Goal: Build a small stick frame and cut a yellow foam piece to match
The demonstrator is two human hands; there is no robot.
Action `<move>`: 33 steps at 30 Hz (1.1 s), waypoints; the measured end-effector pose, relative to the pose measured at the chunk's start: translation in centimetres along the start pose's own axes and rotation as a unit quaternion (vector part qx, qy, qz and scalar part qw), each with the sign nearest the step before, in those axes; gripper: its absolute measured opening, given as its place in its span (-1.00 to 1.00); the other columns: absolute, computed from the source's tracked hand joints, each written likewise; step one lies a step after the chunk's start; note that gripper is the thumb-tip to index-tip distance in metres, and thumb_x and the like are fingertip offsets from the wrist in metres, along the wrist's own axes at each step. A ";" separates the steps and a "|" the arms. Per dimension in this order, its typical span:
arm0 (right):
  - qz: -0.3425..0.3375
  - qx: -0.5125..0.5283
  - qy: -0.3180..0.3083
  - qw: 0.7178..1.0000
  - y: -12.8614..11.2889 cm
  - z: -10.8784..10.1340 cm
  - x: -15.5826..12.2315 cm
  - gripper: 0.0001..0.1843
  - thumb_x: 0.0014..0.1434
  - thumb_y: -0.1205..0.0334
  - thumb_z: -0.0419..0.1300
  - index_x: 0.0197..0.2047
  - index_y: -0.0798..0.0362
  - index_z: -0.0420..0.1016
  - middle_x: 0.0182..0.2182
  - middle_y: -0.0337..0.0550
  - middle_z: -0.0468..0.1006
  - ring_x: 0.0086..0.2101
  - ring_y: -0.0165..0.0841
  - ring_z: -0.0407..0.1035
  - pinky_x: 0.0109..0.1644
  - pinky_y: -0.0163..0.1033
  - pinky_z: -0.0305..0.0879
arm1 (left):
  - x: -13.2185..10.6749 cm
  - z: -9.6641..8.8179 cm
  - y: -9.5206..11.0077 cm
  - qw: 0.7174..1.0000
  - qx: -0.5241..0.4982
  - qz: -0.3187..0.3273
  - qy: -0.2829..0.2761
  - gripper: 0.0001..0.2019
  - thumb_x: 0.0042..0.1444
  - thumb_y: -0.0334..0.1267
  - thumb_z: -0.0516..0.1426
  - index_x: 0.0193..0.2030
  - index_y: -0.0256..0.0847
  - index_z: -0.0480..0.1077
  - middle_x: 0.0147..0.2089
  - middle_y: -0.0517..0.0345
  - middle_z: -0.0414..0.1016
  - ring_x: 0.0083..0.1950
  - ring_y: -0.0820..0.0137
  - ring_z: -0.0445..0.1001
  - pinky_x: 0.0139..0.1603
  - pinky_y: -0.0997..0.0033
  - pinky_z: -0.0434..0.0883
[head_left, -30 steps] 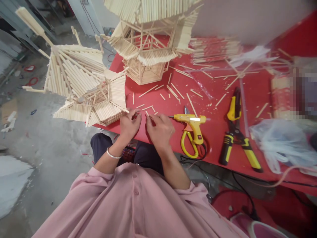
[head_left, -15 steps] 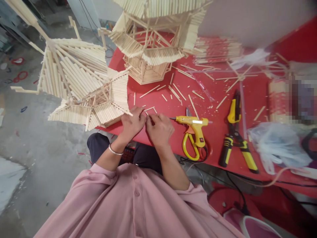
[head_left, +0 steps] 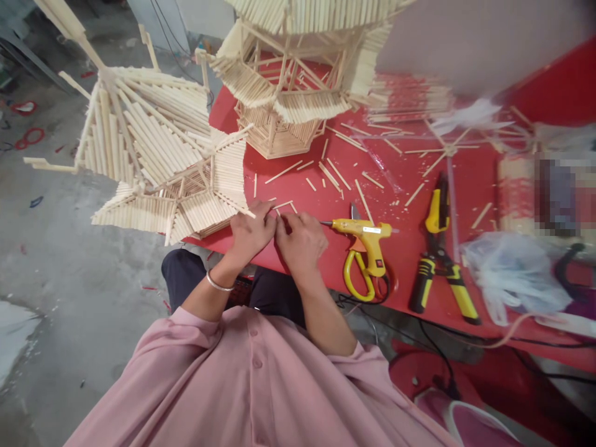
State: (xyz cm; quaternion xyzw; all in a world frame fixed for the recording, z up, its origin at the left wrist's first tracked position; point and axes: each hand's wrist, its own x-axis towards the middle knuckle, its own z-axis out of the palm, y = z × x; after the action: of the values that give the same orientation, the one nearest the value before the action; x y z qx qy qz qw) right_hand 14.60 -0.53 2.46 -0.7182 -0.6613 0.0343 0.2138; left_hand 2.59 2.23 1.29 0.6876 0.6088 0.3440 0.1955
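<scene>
From the head camera I look down on a red surface (head_left: 400, 273) and the wearer's two bare hands, close together near its front edge. My left hand (head_left: 251, 234) has its fingers bunched narrow, just beside the roof corner of a stick tower (head_left: 149, 133) that leans at the left. My right hand (head_left: 302, 242) is curled, thumb and forefinger drawn close. The thin sticks (head_left: 285, 204) that concern me lie right at the fingertips, two of them meeting at an angle; I cannot tell whether either hand grips one.

To the right, a yellow glue gun (head_left: 367, 228) lies over yellow-handled scissors, its nozzle toward my right hand. It carries a white label (head_left: 371, 230), too small for me to read. Farther right is a black and yellow cutter (head_left: 459, 298), then a clear plastic bag (head_left: 516, 273).

Behind the hands, a second tower (head_left: 311, 105) stands upright among loose cut sticks. Bundled sticks (head_left: 410, 96) at the back are wrapped in plastic with red print I cannot make out. A pixelated patch hides whatever lies at the far right.
</scene>
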 end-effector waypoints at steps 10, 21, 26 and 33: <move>-0.004 0.008 -0.017 1.000 -0.2 -0.2 0.2 -0.63 0.38 0.09 0.04 -0.22 0.02 0.65 -0.31 -0.06 0.56 -0.29 -0.30 0.29 -0.31 -0.19 -0.08 | 0.2 -0.2 0.2 1.000 -0.019 -0.008 -0.006 -0.69 0.12 -0.40 0.11 -0.04 -0.14 0.58 -0.16 0.01 0.61 -0.17 0.28 0.51 -0.13 0.36 0.33; 0.009 0.001 -0.015 1.000 -0.6 -0.3 0.3 -0.66 0.35 0.09 0.08 -0.26 0.04 0.65 -0.32 -0.07 0.58 -0.28 -0.30 0.31 -0.31 -0.20 -0.09 | 0.0 0.1 -0.1 1.000 0.014 -0.003 -0.013 -0.68 0.17 -0.37 0.08 0.01 -0.14 0.55 -0.11 0.01 0.60 -0.11 0.29 0.53 -0.09 0.35 0.35; 0.010 0.002 -0.017 1.000 -0.5 0.0 0.4 -0.67 0.35 0.09 0.09 -0.27 0.04 0.64 -0.32 -0.08 0.56 -0.27 -0.30 0.31 -0.31 -0.20 -0.08 | -0.1 0.2 -0.4 0.997 0.067 0.026 -0.012 -0.68 0.21 -0.34 0.05 0.03 -0.15 0.53 -0.06 0.01 0.60 -0.09 0.30 0.55 -0.09 0.33 0.38; 0.006 0.006 -0.020 1.000 -0.6 -0.3 0.5 -0.66 0.35 0.10 0.09 -0.27 0.04 0.64 -0.32 -0.08 0.57 -0.27 -0.29 0.33 -0.31 -0.20 -0.07 | 0.0 0.3 -0.8 0.996 0.082 0.043 -0.016 -0.69 0.20 -0.35 0.06 0.02 -0.16 0.53 -0.11 0.03 0.61 -0.15 0.31 0.55 -0.15 0.33 0.39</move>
State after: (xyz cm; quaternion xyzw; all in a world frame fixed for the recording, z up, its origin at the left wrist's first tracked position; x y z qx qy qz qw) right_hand 14.18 -0.12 3.02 -0.7197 -0.6613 0.0539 0.2045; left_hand 2.29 2.44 0.56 0.7325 0.6015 0.2897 0.1332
